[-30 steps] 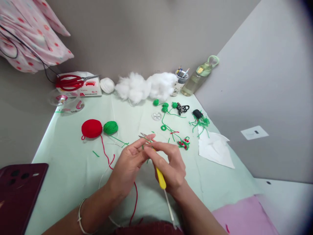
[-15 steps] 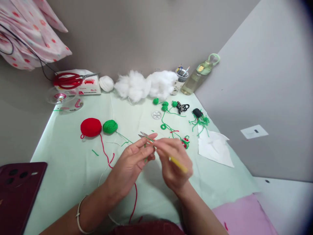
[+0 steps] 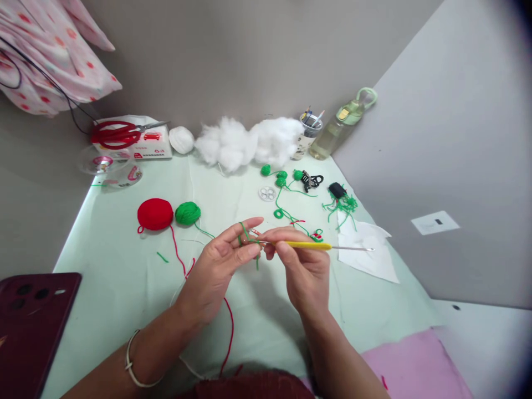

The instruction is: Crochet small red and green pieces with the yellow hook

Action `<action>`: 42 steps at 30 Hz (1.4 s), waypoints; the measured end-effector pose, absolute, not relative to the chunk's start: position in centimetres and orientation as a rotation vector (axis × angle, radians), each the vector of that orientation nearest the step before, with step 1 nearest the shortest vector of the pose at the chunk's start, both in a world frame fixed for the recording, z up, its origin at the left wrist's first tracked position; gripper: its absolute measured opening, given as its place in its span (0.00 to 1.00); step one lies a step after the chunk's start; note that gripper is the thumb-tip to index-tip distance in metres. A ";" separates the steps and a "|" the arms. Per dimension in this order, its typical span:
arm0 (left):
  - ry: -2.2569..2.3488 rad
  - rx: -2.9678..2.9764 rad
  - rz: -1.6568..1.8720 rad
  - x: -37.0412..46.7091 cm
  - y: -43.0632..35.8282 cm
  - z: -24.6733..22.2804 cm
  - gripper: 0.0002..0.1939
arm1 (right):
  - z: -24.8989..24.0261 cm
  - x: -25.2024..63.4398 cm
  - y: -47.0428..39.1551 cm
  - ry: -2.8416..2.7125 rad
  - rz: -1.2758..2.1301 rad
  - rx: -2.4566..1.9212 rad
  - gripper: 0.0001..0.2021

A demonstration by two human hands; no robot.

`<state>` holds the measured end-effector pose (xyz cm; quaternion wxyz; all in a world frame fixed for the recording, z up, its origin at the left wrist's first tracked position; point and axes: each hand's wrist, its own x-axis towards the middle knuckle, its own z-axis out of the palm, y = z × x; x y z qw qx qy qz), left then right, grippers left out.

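Observation:
My right hand [image 3: 305, 266] grips a crochet hook [image 3: 310, 245] with a yellow handle and metal ends, held level and pointing left. The hook's left tip meets green yarn [image 3: 246, 231] at the fingers of my left hand [image 3: 222, 263]. That yarn wraps round my left index finger and is pinched between thumb and fingers, with a short tail hanging below. From there the strand runs back to a green yarn ball [image 3: 188, 213]. A red yarn ball [image 3: 155, 214] lies left of it, trailing a red strand under my left forearm.
White stuffing [image 3: 226, 144] lies along the back wall beside a pen cup [image 3: 307, 136] and a bottle [image 3: 338, 127]. Red-handled scissors [image 3: 116, 134] rest on a box at back left. Small green crocheted balls [image 3: 281, 176] and white paper [image 3: 366, 252] lie right. A phone [image 3: 35, 316] is at left.
The crochet hook has turned from slanting to level, its right metal end now showing. My left index finger has extended, with green yarn visibly wound on it.

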<state>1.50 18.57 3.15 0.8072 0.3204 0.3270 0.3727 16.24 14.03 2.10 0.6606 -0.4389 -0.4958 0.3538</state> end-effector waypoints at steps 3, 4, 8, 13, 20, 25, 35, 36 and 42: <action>0.680 0.649 0.797 1.5 18.8 3.1 0.21 | 2.2 16.3 14.0 -1.183 0.721 -1.004 0.09; 0.678 0.633 0.792 1.5 18.8 3.0 0.21 | 2.2 16.4 14.0 -1.188 0.692 -1.014 0.09; 0.626 0.570 0.726 1.0 19.3 3.1 0.20 | 2.3 17.3 14.3 -1.039 0.734 -0.999 0.07; 0.601 0.621 0.725 1.1 18.9 3.1 0.19 | 2.6 17.5 14.4 -0.984 0.826 -0.998 0.09; 0.648 0.585 0.775 1.8 17.9 2.6 0.27 | 1.5 16.1 13.2 -1.533 -0.009 -1.162 0.15; 0.607 0.592 0.719 1.2 18.8 3.1 0.17 | 2.3 17.3 14.0 -1.081 0.567 -1.033 0.10; 0.712 0.740 0.811 1.5 18.4 2.6 0.18 | 2.3 16.4 13.7 -1.311 0.571 -1.108 0.11; 0.720 0.713 0.823 1.6 18.3 2.7 0.19 | 2.2 16.2 13.6 -1.390 0.460 -1.147 0.12; 0.633 0.503 0.729 1.8 18.7 2.8 0.16 | 1.6 16.1 13.4 -1.592 0.080 -1.184 0.16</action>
